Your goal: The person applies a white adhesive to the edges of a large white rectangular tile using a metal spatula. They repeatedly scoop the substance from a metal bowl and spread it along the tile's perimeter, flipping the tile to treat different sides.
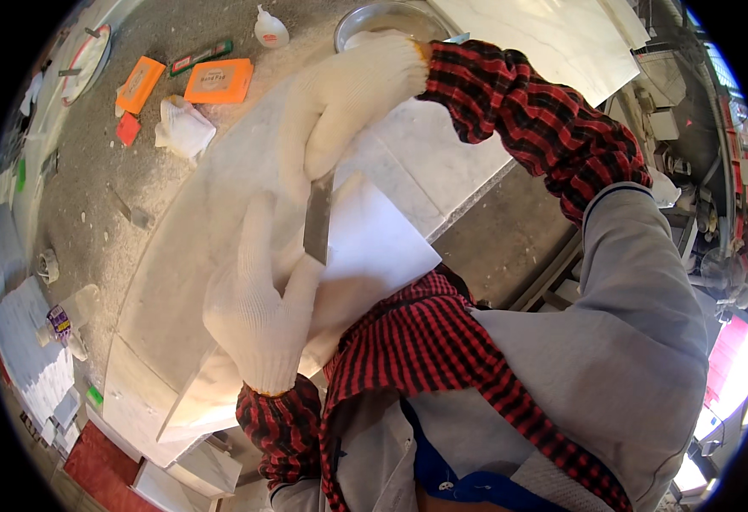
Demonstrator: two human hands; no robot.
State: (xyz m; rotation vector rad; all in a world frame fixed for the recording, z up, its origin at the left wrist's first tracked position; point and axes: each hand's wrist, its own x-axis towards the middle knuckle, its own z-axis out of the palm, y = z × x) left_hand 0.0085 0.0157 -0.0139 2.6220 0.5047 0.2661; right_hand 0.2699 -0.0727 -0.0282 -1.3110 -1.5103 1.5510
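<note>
White knit gloves cover both hands. The right hand comes down from above, its grip clenched round the handle of a flat metal blade, probably a scraper, pressed edge-down on a pale marble slab that lies on the dusty surface. The left hand lies against the blade's lower end, fingers extended and loose, seemingly to steady it. Orange pads and a metal bowl sit beyond.
</note>
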